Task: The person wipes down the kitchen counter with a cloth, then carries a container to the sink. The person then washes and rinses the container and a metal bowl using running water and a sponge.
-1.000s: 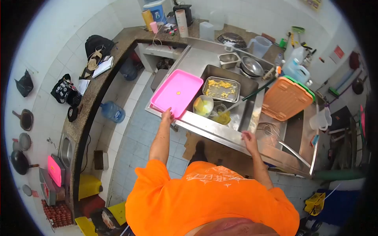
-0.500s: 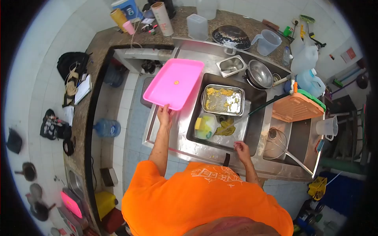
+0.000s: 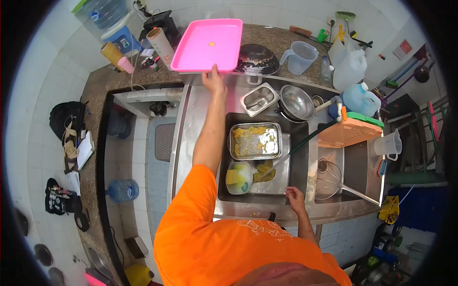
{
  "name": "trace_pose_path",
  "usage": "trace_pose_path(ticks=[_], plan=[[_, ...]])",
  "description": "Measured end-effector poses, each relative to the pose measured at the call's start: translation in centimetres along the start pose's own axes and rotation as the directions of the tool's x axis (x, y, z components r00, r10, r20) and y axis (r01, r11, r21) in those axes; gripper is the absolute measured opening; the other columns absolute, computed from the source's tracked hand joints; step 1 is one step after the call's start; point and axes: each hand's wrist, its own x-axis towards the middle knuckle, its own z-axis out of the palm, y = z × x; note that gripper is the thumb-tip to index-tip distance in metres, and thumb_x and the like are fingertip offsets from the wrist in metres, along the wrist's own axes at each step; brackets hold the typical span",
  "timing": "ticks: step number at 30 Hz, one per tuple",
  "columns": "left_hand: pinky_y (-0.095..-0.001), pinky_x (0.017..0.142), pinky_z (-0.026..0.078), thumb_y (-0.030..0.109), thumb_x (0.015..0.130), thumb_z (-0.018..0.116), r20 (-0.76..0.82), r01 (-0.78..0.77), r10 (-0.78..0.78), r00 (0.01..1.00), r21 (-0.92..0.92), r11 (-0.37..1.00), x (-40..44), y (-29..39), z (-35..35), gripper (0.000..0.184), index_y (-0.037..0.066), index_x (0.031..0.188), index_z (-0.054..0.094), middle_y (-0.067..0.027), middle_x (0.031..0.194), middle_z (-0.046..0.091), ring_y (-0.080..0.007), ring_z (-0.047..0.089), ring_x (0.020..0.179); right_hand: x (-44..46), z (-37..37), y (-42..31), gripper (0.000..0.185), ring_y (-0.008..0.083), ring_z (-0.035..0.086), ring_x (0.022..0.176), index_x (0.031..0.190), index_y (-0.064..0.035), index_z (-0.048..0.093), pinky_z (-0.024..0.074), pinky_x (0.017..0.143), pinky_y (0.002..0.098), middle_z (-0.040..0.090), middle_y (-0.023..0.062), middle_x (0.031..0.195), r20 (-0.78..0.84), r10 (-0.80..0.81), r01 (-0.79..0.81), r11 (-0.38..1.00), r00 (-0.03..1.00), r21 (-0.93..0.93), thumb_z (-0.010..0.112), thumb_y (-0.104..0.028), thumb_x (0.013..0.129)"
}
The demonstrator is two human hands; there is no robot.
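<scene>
My left hand (image 3: 214, 82) grips the near edge of a pink tray (image 3: 206, 46), held out over the granite counter at the back. My right hand (image 3: 296, 196) hovers by the front edge of the sink basin (image 3: 298, 162), fingers loosely bent, nothing visible in them. Inside the basin sits a metal pan (image 3: 256, 155) with yellow food scraps. In front of it are a pale tub (image 3: 244, 184) with a yellow sponge (image 3: 234, 177) and a crumpled olive-yellow cloth (image 3: 265, 172). A dark green hose (image 3: 310, 137) reaches into the basin.
Behind the basin stand a small steel container (image 3: 260, 99), a metal bowl (image 3: 296, 102), a blackened wok (image 3: 257, 60) and a clear jug (image 3: 299, 57). At right, an orange board (image 3: 346, 134) leans over a second basin holding a large whisk (image 3: 334, 181).
My left hand has carried the pink tray up and away from me, from above the steel drainboard to over the back counter. My right hand stays near the sink's front edge.
</scene>
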Motion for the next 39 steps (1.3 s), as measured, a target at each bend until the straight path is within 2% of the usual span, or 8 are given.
trace_pose_path(ticks=[12, 20, 23, 25, 27, 30, 33, 39], plan=[[-0.0357, 0.055, 0.057, 0.026, 0.083, 0.072, -0.153, 0.143, -0.122, 0.981, 0.138, 0.98, 7.7, -4.1, -0.8, 0.037, 0.003, 0.086, 0.043, -0.0091, 0.088, 0.052, -0.0223, 0.058, 0.074, 0.3, -0.2, 4.3, 0.018, 0.0128, 0.063, 0.085, 0.104, 0.0005, 0.062, 0.0503, 0.074, 0.0256, 0.067, 0.0063, 0.09, -0.108, 0.014, -0.016, 1.0, 0.994, -0.013, 0.06, -0.01, 0.09], [-0.0358, 0.064, 0.051, 0.037, 0.08, 0.074, -0.135, 0.326, -0.309, 0.942, 0.132, 0.936, 5.6, -1.3, -1.2, 0.045, 0.007, 0.073, 0.042, -0.0062, 0.075, 0.049, -0.0196, 0.054, 0.066, 18.2, -1.1, -9.7, 0.055, 0.0183, 0.058, 0.084, 0.119, -0.0076, 0.047, 0.0492, 0.06, 0.0319, 0.05, 0.0076, 0.104, -0.304, 0.385, -0.116, 0.764, 0.871, 0.634, 0.057, -0.051, 0.088], [-0.0294, 0.073, 0.047, 0.039, 0.082, 0.071, -0.061, 0.0, 0.038, 0.997, 0.532, 0.847, 3.8, -6.4, -3.4, 0.045, 0.004, 0.107, 0.056, -0.0071, 0.086, 0.057, -0.018, 0.054, 0.082, 23.5, -1.3, -14.2, 0.074, 0.0282, 0.057, 0.096, 0.134, -0.0064, 0.036, 0.051, 0.069, 0.0416, 0.041, 0.0157, 0.128, -0.292, 0.517, -0.185, 0.686, 0.804, 0.704, 0.059, -0.056, 0.084], [-0.025, 0.067, 0.043, 0.031, 0.084, 0.069, 0.453, -0.411, 0.105, 0.885, 0.657, 0.632, -2.6, -7.0, -3.6, 0.032, 0.004, 0.098, 0.059, -0.0048, 0.084, 0.059, -0.0132, 0.052, 0.073, 24.9, -1.2, -18.3, 0.076, 0.0331, 0.056, 0.101, 0.136, -0.0058, 0.034, 0.051, 0.074, 0.0468, 0.037, 0.0171, 0.133, -0.231, 0.677, -0.244, 0.53, 0.699, 0.812, 0.059, -0.054, 0.084], [-0.0296, 0.066, 0.045, 0.022, 0.083, 0.069, 0.583, -0.509, 0.086, 0.808, 0.618, 0.599, -8.6, -6.6, -2.6, 0.022, 0.003, 0.088, 0.06, -0.0052, 0.075, 0.06, -0.014, 0.053, 0.068, 27.8, -1.3, -17.0, 0.075, 0.0379, 0.055, 0.106, 0.138, -0.0062, 0.031, 0.0499, 0.078, 0.0506, 0.031, 0.0177, 0.138, -0.087, 0.694, -0.295, 0.412, 0.714, 0.862, 0.06, -0.049, 0.084], [-0.029, 0.064, 0.047, 0.024, 0.086, 0.063, 0.727, -0.387, -0.297, 0.618, 0.611, 0.691, -14.8, -8.1, -2.9, 0.025, 0.001, 0.096, 0.064, -0.0074, 0.078, 0.066, -0.0145, 0.059, 0.069, 31.2, -1.0, -13.3, 0.056, 0.0452, 0.054, 0.108, 0.132, 0.002, 0.033, 0.0513, 0.085, 0.0544, 0.037, 0.025, 0.135, -0.016, 0.588, -0.227, 0.337, 0.809, 0.914, 0.054, -0.02, 0.085], [-0.0308, 0.062, 0.049, 0.03, 0.088, 0.056, 0.349, 0.137, -0.827, 0.441, 0.884, 0.447, -18.3, -14.1, -6.4, 0.037, 0.002, 0.112, 0.059, -0.0099, 0.097, 0.066, -0.0192, 0.061, 0.075, 31.3, -1.0, -10.7, 0.038, 0.0451, 0.061, 0.094, 0.117, 0.0114, 0.039, 0.0554, 0.082, 0.0538, 0.052, 0.0304, 0.114, -0.113, 0.511, -0.123, 0.405, 0.852, 0.906, 0.042, 0.003, 0.08], [-0.0372, 0.078, 0.048, 0.036, 0.092, 0.046, 0.074, 0.557, -0.919, 0.388, 0.776, 0.297, -21.8, -14.4, -15.6, 0.048, 0.006, 0.129, 0.047, -0.0103, 0.123, 0.054, -0.0237, 0.054, 0.103, 17.8, -2.2, -7.5, 0.042, 0.0373, 0.063, 0.088, 0.117, 0.0033, 0.043, 0.0579, 0.072, 0.0514, 0.057, 0.0195, 0.103, 0.008, 0.398, -0.275, 0.619, 0.917, 0.736, 0.05, 0.0, 0.076]])
